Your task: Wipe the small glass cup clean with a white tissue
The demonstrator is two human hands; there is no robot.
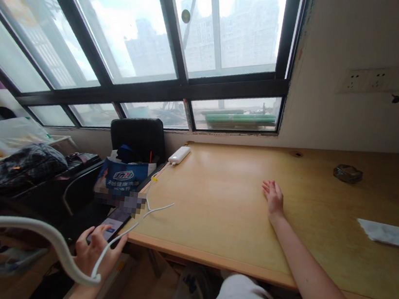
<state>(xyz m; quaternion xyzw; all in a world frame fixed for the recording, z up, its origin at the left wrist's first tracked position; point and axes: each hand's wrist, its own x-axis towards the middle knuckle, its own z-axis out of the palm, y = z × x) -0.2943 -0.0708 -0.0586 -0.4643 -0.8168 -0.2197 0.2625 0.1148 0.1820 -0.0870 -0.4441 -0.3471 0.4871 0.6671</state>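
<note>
My left hand (98, 250) is at the table's left front corner, its fingers closed over the near end of a dark smartphone (115, 221). The phone's screen is lit, and part of it is blurred out. A white charging cable (144, 217) passes over this hand and runs up to a white power bank (179, 155) at the table's left edge. Further right, my right hand (273, 198) rests on its side on the tabletop, fingers loosely curved and apart, with nothing in it.
The wooden table (221, 206) holds a glass ashtray (348, 173) and a folded white paper (390, 234) on the right. Left of it, a blue bag (122, 176) sits on a black chair (138, 134). Windows and a wall socket (366, 80) are behind.
</note>
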